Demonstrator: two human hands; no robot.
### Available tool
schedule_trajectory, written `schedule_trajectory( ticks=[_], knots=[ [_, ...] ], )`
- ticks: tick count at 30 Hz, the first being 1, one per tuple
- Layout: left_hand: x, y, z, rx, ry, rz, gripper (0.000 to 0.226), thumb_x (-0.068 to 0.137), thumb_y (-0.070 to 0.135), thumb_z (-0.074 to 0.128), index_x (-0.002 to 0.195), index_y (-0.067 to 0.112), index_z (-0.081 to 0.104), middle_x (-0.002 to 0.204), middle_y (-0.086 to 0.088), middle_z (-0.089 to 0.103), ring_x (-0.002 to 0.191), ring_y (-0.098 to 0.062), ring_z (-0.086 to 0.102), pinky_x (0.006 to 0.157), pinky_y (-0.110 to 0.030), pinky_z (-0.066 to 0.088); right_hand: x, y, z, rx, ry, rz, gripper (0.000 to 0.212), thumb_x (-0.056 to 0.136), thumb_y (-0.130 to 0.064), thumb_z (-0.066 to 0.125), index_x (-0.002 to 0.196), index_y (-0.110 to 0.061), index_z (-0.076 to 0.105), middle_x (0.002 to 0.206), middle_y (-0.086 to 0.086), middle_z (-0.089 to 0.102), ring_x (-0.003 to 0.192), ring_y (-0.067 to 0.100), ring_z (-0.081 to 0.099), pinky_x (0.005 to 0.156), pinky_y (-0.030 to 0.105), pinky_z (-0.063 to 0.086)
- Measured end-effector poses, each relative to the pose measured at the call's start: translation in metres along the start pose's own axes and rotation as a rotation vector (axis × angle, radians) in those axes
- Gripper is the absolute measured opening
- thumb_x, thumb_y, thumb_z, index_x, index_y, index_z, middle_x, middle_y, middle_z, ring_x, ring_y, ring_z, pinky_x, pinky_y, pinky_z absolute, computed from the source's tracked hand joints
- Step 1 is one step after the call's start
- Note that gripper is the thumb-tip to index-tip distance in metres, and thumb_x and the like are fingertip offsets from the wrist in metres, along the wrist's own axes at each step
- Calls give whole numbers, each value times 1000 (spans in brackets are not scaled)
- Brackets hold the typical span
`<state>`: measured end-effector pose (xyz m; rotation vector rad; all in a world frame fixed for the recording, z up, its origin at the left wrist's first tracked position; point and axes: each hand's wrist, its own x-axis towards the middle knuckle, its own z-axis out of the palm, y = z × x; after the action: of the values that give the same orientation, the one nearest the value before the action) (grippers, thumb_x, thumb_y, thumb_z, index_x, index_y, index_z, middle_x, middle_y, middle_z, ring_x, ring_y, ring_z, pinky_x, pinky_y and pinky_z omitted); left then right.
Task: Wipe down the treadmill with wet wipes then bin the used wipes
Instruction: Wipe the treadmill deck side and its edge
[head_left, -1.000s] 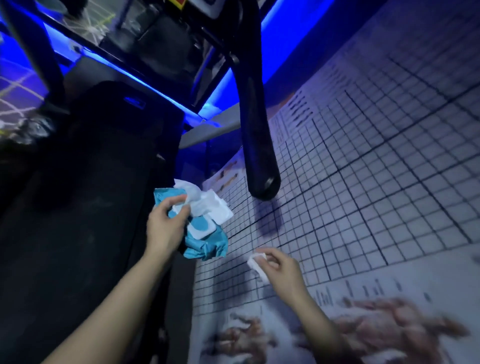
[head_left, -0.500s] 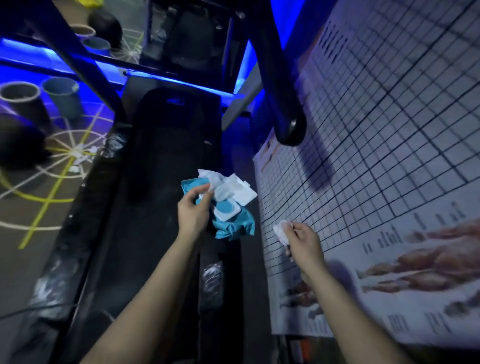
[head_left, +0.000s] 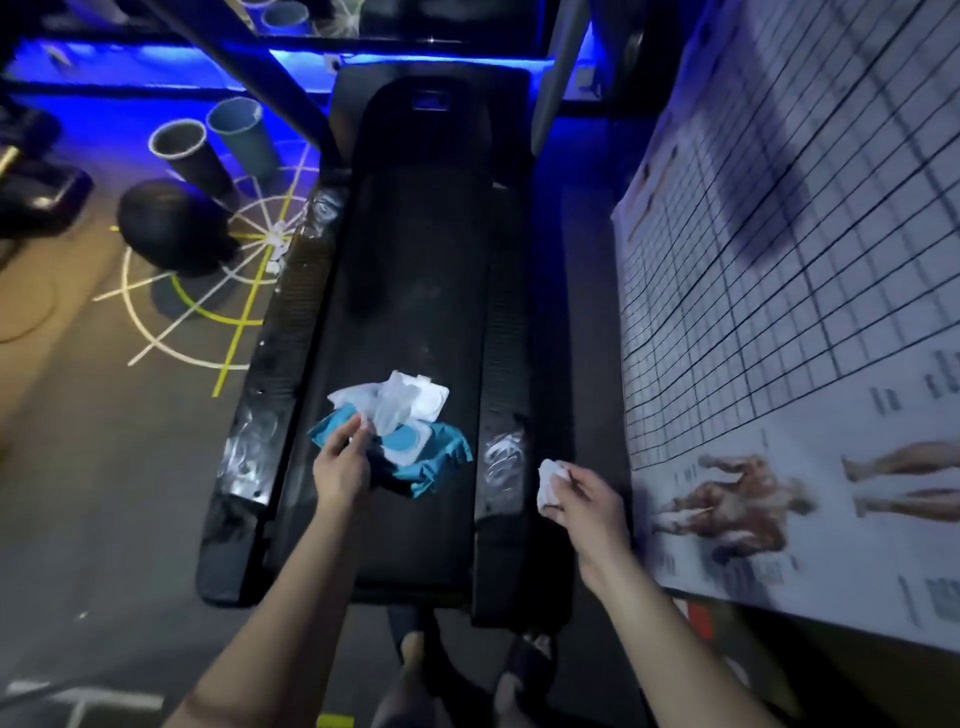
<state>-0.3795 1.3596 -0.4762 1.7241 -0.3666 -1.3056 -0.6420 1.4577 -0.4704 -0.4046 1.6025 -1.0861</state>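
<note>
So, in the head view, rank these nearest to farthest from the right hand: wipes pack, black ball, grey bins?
1. wipes pack, just left, in the left hand.
2. black ball, far left on the floor.
3. grey bins, beyond the ball, upper left.

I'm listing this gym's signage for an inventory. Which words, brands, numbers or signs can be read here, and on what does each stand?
No text here can be read.
Wall chart: print beside the grid and body figures, too blurred.
Treadmill: small label at the front of its deck, too small.
Wipes pack in the left hand: no print legible.
Floor markings: lines only, no letters.
</note>
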Motion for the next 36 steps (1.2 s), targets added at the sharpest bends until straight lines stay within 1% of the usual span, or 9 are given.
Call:
schedule_trajectory(
  ticks=[4, 7, 11, 18, 22, 25, 29, 33, 36],
  knots=[
    [7, -23, -8, -10, 33, -65, 16, 97, 14, 75, 111, 20, 76, 72, -3, 73, 66, -22, 66, 55, -28, 50, 13, 27, -2, -9, 38, 48, 21, 97, -11, 62, 110, -24, 71, 104, -2, 74, 95, 13, 73, 83, 33, 61],
    [27, -42, 2, -4, 5, -90, 15, 97, 13, 73, 111, 19, 75, 73, -6, 72, 62, -22, 64, 45, -25, 48, 34, 54, 5, -34, 58, 59, 25, 96, -13, 65, 115, -28, 71, 106, -4, 74, 94, 9, 72, 83, 29, 60],
    [78, -84, 27, 0, -82, -120, 21, 98, 11, 73, 119, 12, 75, 80, -7, 75, 72, -24, 68, 64, -34, 55, 83, 107, 21, 7, 134, 53, 27, 96, -10, 65, 121, -21, 69, 107, 0, 73, 94, 10, 72, 80, 27, 60],
    [189, -166, 42, 42, -206, -166, 18, 101, 5, 67, 119, 5, 70, 86, -10, 72, 54, -12, 68, 49, -25, 55, 194, 206, 61, 90, 245, -37, 24, 96, -4, 65, 117, -13, 71, 108, 5, 74, 89, 13, 71, 70, 22, 58],
    [251, -200, 54, 32, -234, -145, 18, 100, 9, 70, 117, 5, 71, 101, -17, 77, 74, -23, 74, 60, -34, 61, 258, 236, 77, 78, 239, -121, 25, 95, -6, 67, 105, -28, 73, 112, 7, 74, 95, 16, 72, 80, 29, 60],
    [306, -234, 81, 46, -293, -102, 28, 99, 13, 72, 125, 2, 71, 106, -21, 75, 84, -33, 67, 70, -39, 58, 321, 249, 75, 4, 211, -223, 23, 95, -14, 69, 110, -31, 74, 111, -5, 75, 102, 15, 72, 96, 38, 57],
    [369, -289, 122, -22, -365, -39, 33, 98, 11, 73, 128, -1, 69, 123, -30, 71, 101, -39, 64, 87, -48, 57, 395, 269, 68, -28, 215, -356, 25, 96, -15, 67, 119, -24, 72, 108, -4, 74, 85, 1, 72, 76, 18, 56],
    [419, -337, 159, -147, -410, 18, 21, 98, 8, 71, 117, 1, 73, 114, -22, 76, 97, -31, 75, 81, -41, 65, 458, 292, 54, -119, 204, -507, 23, 94, -19, 70, 116, -27, 74, 103, -6, 76, 92, 6, 71, 86, 30, 59],
    [450, -359, 184, -208, -451, 94, 10, 99, 7, 69, 106, 6, 75, 104, -17, 79, 91, -28, 77, 85, -43, 65, 496, 300, 42, -233, 172, -639, 23, 93, -15, 70, 112, -26, 76, 93, -10, 75, 80, -3, 67, 77, 17, 53]
  ],
)
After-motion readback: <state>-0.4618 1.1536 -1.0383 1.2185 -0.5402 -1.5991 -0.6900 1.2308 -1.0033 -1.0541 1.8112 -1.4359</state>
